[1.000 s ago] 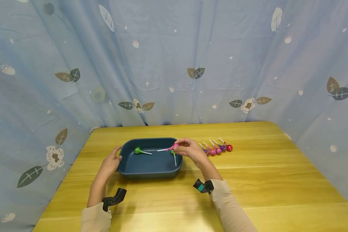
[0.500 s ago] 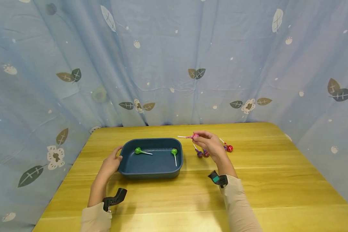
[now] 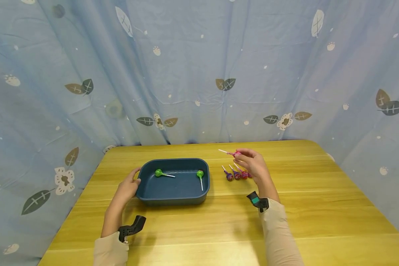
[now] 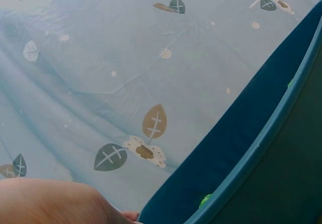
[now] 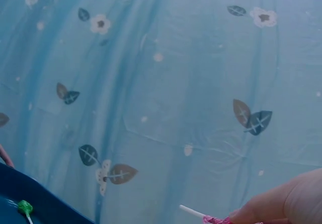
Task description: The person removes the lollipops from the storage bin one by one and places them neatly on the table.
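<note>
My left hand (image 3: 127, 188) grips the left rim of a dark blue rectangular tray (image 3: 171, 201), thumb over the edge. Two green-wrapped lollipops, one at the left (image 3: 158, 173) and one at the right (image 3: 200, 173), lie inside it. Right of the tray, my right hand (image 3: 255, 164) pinches a pink-wrapped lollipop (image 3: 236, 153) by its head, the white stick pointing left. That same pink lollipop (image 5: 216, 220) shows at the bottom of the right wrist view. Below the hand lies a row of lollipops with purple (image 3: 229, 177) and pink-red wrappers (image 3: 244, 175), its right end hidden.
Both tray and row rest on a yellow wood-grain table (image 3: 193, 236). A light blue curtain (image 3: 186, 74) with leaf and flower prints hangs behind the table and along its sides.
My right hand has moved right with the pink lollipop, from over the tray's right edge to above the row. The row's left end is uncovered; its red lollipop is now hidden. The left hand stays put.
</note>
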The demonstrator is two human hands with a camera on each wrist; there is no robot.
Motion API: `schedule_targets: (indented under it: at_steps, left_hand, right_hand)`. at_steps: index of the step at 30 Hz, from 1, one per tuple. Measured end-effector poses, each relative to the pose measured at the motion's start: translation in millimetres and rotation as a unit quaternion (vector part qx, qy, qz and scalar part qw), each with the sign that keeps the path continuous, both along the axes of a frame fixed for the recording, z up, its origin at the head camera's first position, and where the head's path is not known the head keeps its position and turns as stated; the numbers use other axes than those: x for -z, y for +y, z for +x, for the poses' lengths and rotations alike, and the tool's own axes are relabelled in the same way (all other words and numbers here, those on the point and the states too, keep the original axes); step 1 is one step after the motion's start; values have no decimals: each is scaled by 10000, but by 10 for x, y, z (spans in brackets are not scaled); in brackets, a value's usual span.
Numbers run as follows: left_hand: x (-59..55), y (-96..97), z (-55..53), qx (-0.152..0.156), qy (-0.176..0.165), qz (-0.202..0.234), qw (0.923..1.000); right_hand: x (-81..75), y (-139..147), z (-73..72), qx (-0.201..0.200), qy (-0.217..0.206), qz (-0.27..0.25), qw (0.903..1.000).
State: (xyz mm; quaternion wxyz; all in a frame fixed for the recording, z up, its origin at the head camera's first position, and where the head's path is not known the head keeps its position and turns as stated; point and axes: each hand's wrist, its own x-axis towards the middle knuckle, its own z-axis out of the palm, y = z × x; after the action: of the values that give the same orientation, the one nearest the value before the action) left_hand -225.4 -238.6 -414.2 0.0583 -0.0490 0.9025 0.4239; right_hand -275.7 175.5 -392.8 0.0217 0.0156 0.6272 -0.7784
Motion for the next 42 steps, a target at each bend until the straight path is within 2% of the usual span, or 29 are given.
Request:
schedule_targets:
  at_steps: [6, 14, 23, 30, 36, 42]
  left_hand:
    - [2, 5, -8, -8, -1, 30, 10000]
    - [-2, 3, -3, -4, -3, -3, 10000]
    - [26, -10, -11, -5, 38, -3, 10000]
    - [18, -10, -3, -24, 39, 54, 10000]
    - [23, -11, 3, -18, 43, 35, 10000]
    - [13, -8, 6, -3, 37, 8, 10000]
  right_hand:
    - [37, 176, -22, 302, 11, -172, 9994]
    - [86, 441, -2, 862, -244, -380, 9953]
    - [189, 696, 55, 1287, -569, -98, 9900]
    - [297, 816, 74, 1845, -766, -121, 9798]
    - [449, 838, 38, 2434, -720, 580, 9655]
    - [575, 833, 16, 2976, -564, 1661, 9384]
